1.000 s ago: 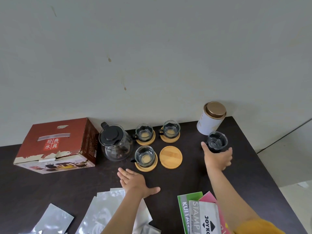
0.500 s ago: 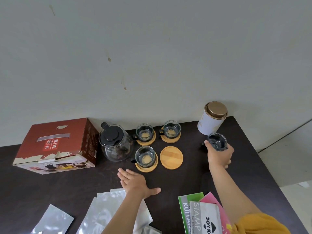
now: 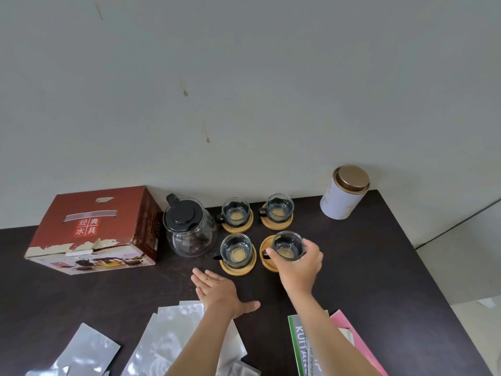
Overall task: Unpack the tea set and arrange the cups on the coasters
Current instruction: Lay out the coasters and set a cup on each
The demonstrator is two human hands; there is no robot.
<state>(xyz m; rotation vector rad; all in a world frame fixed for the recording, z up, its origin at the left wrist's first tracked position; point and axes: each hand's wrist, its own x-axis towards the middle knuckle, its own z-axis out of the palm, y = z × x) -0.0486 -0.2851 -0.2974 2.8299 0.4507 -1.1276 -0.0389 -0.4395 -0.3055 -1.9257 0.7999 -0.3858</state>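
Dark table (image 3: 379,267) against a pale wall.

Far left: red box (image 3: 95,226), lying on the table. Just right of it: glass teapot (image 3: 189,229) with black lid.

Right of the teapot, four round wooden coasters in a two-by-two block:
- far left coaster (image 3: 238,226), glass cup (image 3: 235,211) on it;
- far right coaster (image 3: 278,223), cup (image 3: 279,207) on it;
- near left coaster (image 3: 237,268), cup (image 3: 236,249) on it;
- near right coaster (image 3: 267,253), fourth cup (image 3: 288,245) over it, gripped round the side by the right hand (image 3: 301,263), thumb on the left of the glass; whether seated on the coaster, cannot tell.

Left hand (image 3: 219,291): flat on the table, fingers straight, thumb spread, holding nothing, near the near left coaster.

Far right: white tin (image 3: 343,196) with bronze lid, tilted in view.

Near edge, left: silver foil bags (image 3: 168,340). Near edge, right: green, grey and pink booklets (image 3: 303,343), partly under the right forearm.
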